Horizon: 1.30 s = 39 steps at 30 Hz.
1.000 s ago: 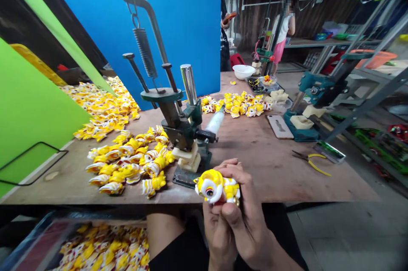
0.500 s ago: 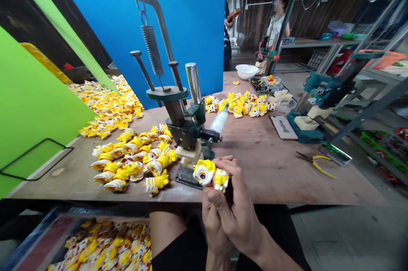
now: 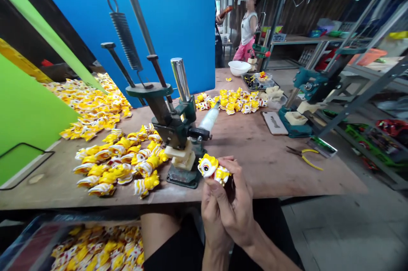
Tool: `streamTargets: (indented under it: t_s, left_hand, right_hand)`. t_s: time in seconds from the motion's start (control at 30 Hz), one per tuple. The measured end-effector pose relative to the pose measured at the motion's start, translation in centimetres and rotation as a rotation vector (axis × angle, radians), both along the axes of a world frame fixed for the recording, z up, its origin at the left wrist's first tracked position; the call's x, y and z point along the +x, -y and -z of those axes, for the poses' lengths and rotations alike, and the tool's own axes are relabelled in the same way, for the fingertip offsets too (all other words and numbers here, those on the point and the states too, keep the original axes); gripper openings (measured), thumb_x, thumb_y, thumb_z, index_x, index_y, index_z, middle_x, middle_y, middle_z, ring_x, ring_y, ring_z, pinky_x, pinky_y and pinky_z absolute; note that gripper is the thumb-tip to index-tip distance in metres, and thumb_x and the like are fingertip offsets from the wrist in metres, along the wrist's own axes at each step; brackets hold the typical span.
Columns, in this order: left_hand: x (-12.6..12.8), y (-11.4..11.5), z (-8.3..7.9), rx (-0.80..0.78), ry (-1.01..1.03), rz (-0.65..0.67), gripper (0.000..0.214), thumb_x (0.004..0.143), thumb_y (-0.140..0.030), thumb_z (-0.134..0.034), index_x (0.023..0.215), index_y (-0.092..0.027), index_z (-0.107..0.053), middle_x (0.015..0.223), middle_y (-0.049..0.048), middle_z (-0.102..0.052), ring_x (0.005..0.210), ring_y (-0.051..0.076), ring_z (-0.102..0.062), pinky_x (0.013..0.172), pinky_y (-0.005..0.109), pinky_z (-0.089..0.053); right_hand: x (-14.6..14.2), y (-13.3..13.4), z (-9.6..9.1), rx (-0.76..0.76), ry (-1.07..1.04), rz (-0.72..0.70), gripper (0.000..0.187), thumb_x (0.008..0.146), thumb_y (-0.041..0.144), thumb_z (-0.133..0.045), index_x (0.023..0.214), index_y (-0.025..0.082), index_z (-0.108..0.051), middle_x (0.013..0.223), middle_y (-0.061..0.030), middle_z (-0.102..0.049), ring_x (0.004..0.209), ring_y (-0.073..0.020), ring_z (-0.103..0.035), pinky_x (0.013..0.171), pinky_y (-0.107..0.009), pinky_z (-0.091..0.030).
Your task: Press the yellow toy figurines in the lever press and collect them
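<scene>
Small yellow-and-white plastic animal figurine [image 3: 213, 169] now shows clearer of the dark-green metal press [image 3: 168, 132], R of its base. Right hand [image 3: 237, 213]'s clamped round the figurine's tail end, thumb & fingers; left hand [image 3: 211, 215] tucks in alongside below, grip mostly hidden, can't tell. Long axis runs roughly crosswise, head L twd press, cream moulds [image 3: 185, 164] beyond-L. Figurine's far side's hidden; co-worker's fingertips atop blue panel [image 3: 178, 28] nearly cut off.

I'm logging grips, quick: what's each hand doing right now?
Left hand: closed, holding the yellow-and-white figurine from below.
Right hand: closed, holding the same figurine.
</scene>
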<state>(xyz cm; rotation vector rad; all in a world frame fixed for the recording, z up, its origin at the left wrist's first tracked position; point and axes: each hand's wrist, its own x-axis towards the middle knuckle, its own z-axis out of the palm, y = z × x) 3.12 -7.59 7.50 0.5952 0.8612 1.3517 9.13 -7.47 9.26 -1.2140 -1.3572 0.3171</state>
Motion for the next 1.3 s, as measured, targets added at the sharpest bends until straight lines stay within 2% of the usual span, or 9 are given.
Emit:
streamTargets:
  t_s: [0.2, 0.4, 0.5, 0.63, 0.77, 0.93, 1.07, 1.17, 1.3]
  left_hand:
    - [0.6, -1.5, 1.5, 0.001, 0.073, 0.126, 0.062, 0.097, -0.06, -0.075, 0.144, -0.019, -0.073, 0.14, 0.0163, -0.078, 0.128, 0.032, -0.076, 0.114, 0.042, -0.059]
    - [2.2, -2.7, 0.3, 0.188, -0.369, 0.055, 0.056, 0.105, -0.061, -0.064, 0.144, -0.021, -0.065, 0.134, 0.0132, -0.079, 0.125, 0.027, -0.076, 0.103, 0.035, -0.061]
    - [3.1, -3.0, 0.2, 0.308, -0.541, 0.109, 0.047, 0.109, -0.053, -0.061, 0.143, -0.02, -0.061, 0.131, 0.0146, -0.079, 0.12, 0.027, -0.078, 0.1, 0.036, -0.061]
    - [4.1, -2.7, 0.8, 0.385, -0.547, 0.092, 0.063, 0.105, -0.04, -0.073, 0.159, -0.023, -0.046, 0.153, 0.0172, -0.067, 0.137, 0.028, -0.071, 0.115, 0.042, -0.057]
    - [3.9, -2.5, 1.1, 0.503, -0.571, 0.0, 0.049, 0.102, -0.03, -0.075, 0.148, -0.024, -0.058, 0.162, 0.017, -0.061, 0.143, 0.028, -0.067, 0.116, 0.041, -0.057]
    - [1.8, -3.6, 0.7, 0.673, -0.823, -0.035, 0.04, 0.101, -0.024, -0.074, 0.14, -0.023, -0.066, 0.14, 0.0147, -0.074, 0.132, 0.029, -0.072, 0.113, 0.043, -0.058]
    - [0.2, -4.2, 0.6, 0.737, -0.87, 0.171, 0.051, 0.103, -0.019, -0.066, 0.152, -0.022, -0.052, 0.144, 0.0162, -0.07, 0.131, 0.027, -0.072, 0.111, 0.041, -0.059]
    - [-0.8, -4.3, 0.3, 0.799, -0.858, 0.245, 0.048, 0.102, -0.014, -0.062, 0.148, -0.023, -0.051, 0.147, 0.0166, -0.066, 0.137, 0.027, -0.068, 0.113, 0.042, -0.057]
    - [-2.2, -4.0, -1.0, 0.898, -0.851, 0.322, 0.054, 0.102, -0.01, -0.06, 0.154, -0.024, -0.05, 0.157, 0.0181, -0.058, 0.153, 0.03, -0.055, 0.124, 0.048, -0.049]
  right_hand:
    - [1.3, -0.5, 0.9, -0.136, -0.157, -0.047, 0.041, 0.11, 0.036, -0.065, 0.149, 0.027, -0.056, 0.144, -0.0095, -0.07, 0.134, -0.0243, -0.068, 0.114, -0.038, -0.057]
    - [5.1, -1.2, 0.8, -0.346, -0.617, -0.309, 0.046, 0.107, 0.052, -0.068, 0.143, 0.024, -0.066, 0.155, -0.0102, -0.067, 0.141, -0.0243, -0.067, 0.125, -0.039, -0.051]
    - [6.4, -1.4, 2.2, -0.435, -0.924, -0.374, 0.05, 0.101, 0.058, -0.075, 0.137, 0.024, -0.073, 0.144, -0.0104, -0.075, 0.131, -0.0272, -0.073, 0.119, -0.044, -0.058]
    - [6.2, -0.9, 4.8, -0.511, -1.223, -0.357, 0.05, 0.102, 0.063, -0.066, 0.12, 0.02, -0.082, 0.125, -0.012, -0.083, 0.115, -0.0308, -0.08, 0.105, -0.051, -0.067]
    - [5.9, -0.4, 5.7, -0.49, -1.32, -0.378, 0.041, 0.099, 0.056, -0.073, 0.112, 0.019, -0.085, 0.122, -0.0124, -0.083, 0.118, -0.031, -0.079, 0.109, -0.052, -0.066]
    - [7.6, -0.1, 4.3, -0.379, -1.086, -0.387, 0.045, 0.103, 0.058, -0.07, 0.137, 0.029, -0.073, 0.147, -0.0077, -0.073, 0.135, -0.0244, -0.071, 0.123, -0.048, -0.056]
    - [10.5, -0.5, 2.2, -0.272, -0.579, -0.424, 0.072, 0.102, 0.052, -0.076, 0.166, 0.033, -0.048, 0.172, -0.0101, -0.049, 0.155, -0.026, -0.053, 0.128, -0.046, -0.049]
    - [12.3, -0.9, 0.8, -0.331, -0.349, -0.5, 0.071, 0.097, 0.04, -0.084, 0.161, 0.033, -0.055, 0.165, -0.0097, -0.055, 0.152, -0.0264, -0.056, 0.127, -0.043, -0.05]
    - [13.4, -0.9, -0.2, -0.322, -0.214, -0.469, 0.062, 0.091, 0.037, -0.091, 0.148, 0.032, -0.067, 0.146, -0.0075, -0.064, 0.133, -0.0234, -0.066, 0.113, -0.034, -0.059]
